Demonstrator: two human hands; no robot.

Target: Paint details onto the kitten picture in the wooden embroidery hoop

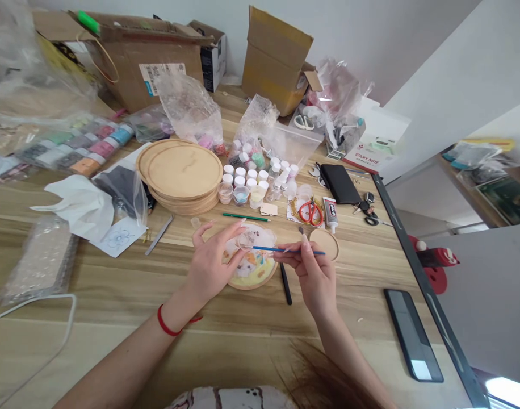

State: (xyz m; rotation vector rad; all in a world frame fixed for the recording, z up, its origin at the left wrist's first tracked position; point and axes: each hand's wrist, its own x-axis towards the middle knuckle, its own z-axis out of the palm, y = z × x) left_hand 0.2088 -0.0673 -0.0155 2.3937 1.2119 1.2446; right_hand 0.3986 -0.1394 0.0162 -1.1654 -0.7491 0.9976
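Note:
My left hand (pixel 213 261) is closed on a small clear cup (pixel 246 238), held above a round wooden disc with a painted picture (pixel 255 270). A red string circles that wrist. My right hand (pixel 313 267) pinches a thin blue brush (pixel 285 250) that points left, its tip at the cup. Next to the disc on its right lies a black pen (pixel 286 284) on the wooden table (pixel 115 295).
A stack of round wooden plates (pixel 181 176), several small white-capped bottles (pixel 251 176), red scissors (pixel 311 212), a glue tube (pixel 330 215) and a small wooden disc (pixel 327 243) sit behind. Cardboard boxes (pixel 272 59) and plastic bags line the back. A dark phone (pixel 411 335) lies at the right.

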